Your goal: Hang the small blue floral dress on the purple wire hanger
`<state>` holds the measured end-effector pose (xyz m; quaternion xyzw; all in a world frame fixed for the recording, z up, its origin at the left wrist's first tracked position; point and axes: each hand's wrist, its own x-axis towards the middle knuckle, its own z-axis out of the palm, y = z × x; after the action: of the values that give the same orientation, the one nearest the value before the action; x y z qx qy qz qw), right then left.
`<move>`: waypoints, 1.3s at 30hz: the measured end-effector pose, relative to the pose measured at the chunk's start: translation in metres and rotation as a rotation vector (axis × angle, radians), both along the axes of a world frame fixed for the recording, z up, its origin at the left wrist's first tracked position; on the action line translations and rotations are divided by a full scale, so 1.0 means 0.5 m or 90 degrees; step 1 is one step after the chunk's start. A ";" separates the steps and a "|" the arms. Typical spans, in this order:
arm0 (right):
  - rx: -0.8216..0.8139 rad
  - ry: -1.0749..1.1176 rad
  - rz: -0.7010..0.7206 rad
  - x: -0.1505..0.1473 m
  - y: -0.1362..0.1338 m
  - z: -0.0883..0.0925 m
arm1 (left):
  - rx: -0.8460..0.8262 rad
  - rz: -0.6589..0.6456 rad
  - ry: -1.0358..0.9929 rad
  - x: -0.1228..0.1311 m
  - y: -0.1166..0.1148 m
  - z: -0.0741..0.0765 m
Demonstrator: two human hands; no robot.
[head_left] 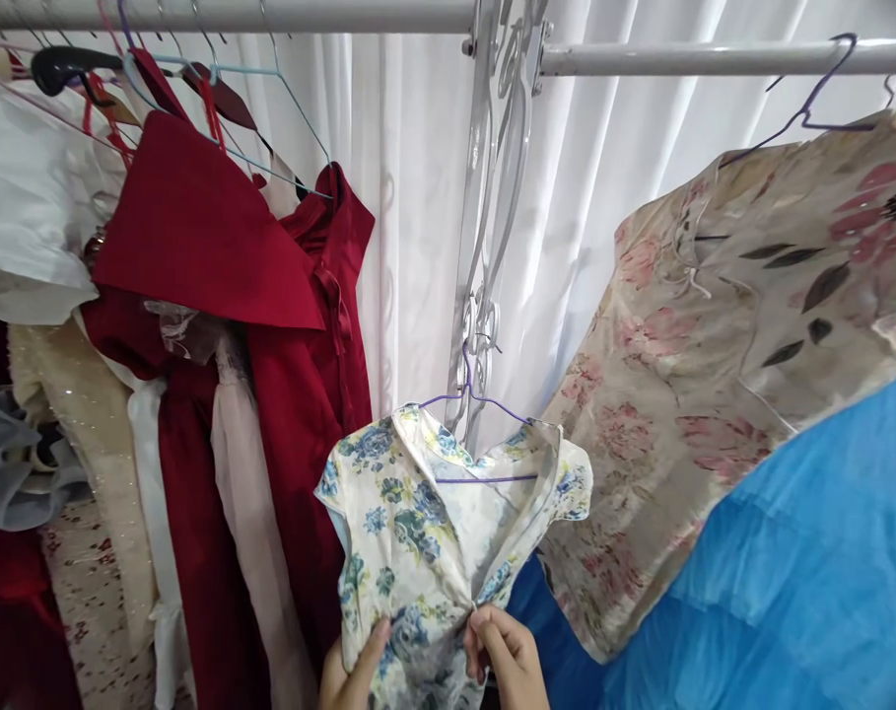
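Note:
A small white dress with blue and yellow flowers [418, 532] hangs on a purple wire hanger [477, 404], low at the bottom middle. My left hand [355, 671] grips the dress front from the left, thumb up on the cloth. My right hand [503, 656] pinches the open front edge of the dress where its two sides meet. Both hands are cut off by the bottom edge.
A metal clothes rail [714, 57] runs across the top, with an ornate metal post [492, 227] at the middle. Dark red garments [218, 256] and white ones hang at left. A beige floral dress [728, 325] hangs right, above blue cloth [788, 552]. White curtain [410, 197] behind.

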<state>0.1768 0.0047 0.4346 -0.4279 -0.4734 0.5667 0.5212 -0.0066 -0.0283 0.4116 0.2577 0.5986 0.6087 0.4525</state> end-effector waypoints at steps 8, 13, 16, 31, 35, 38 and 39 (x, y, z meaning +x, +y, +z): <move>-0.007 0.023 -0.057 0.023 -0.021 -0.012 | 0.250 0.128 0.396 0.038 0.023 -0.010; 0.028 0.037 -0.052 0.020 -0.037 -0.005 | 0.291 -0.255 0.436 0.130 0.029 0.009; 0.065 0.002 -0.060 0.026 -0.037 0.001 | 0.301 -0.285 0.462 0.149 0.050 0.013; -0.130 0.284 -0.026 -0.025 -0.010 -0.026 | 0.380 -0.392 0.451 0.092 0.074 0.032; -0.092 0.196 -0.009 -0.022 -0.012 -0.023 | 0.355 -0.363 0.407 0.092 0.069 0.019; -0.054 0.082 0.044 -0.004 -0.014 -0.007 | 0.339 -0.335 0.377 0.102 0.060 0.001; -0.053 0.059 0.061 0.002 -0.013 0.000 | 0.338 -0.330 0.371 0.106 0.057 -0.004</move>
<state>0.1776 -0.0017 0.4349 -0.3995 -0.4445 0.6293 0.4968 0.0464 0.0003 0.4096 0.6657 0.4404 0.5099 0.3208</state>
